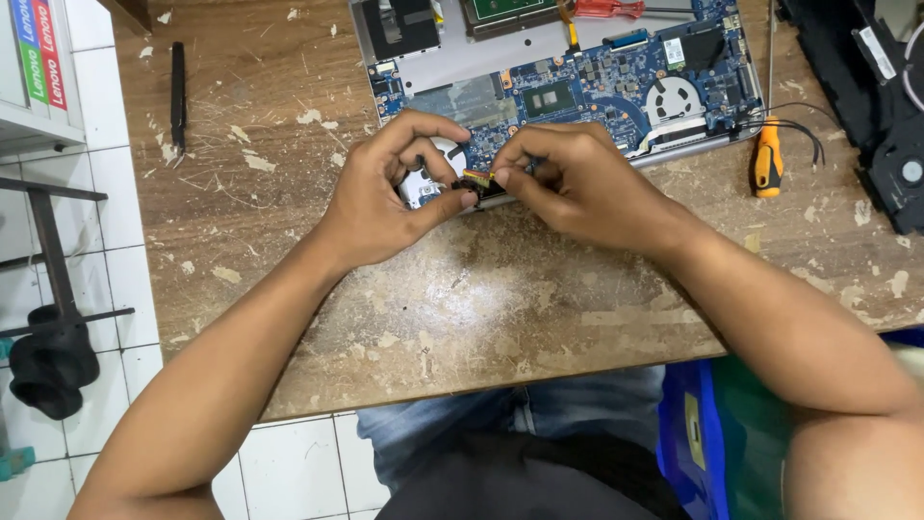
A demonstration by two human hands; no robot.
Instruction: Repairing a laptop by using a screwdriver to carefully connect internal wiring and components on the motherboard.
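Small orange-and-black connector piece sits at the near edge of the opened laptop, pinched between left hand and right hand, fingertips of both closed together on it, just over a round fan. Nearer than the grip the worn wooden table is bare to its front edge (paint-flecked); right of the grip an orange-handled screwdriver lies by black wires, a black panel beyond. Far left, a black pry tool, then white boxes with blue, green, red label strips.
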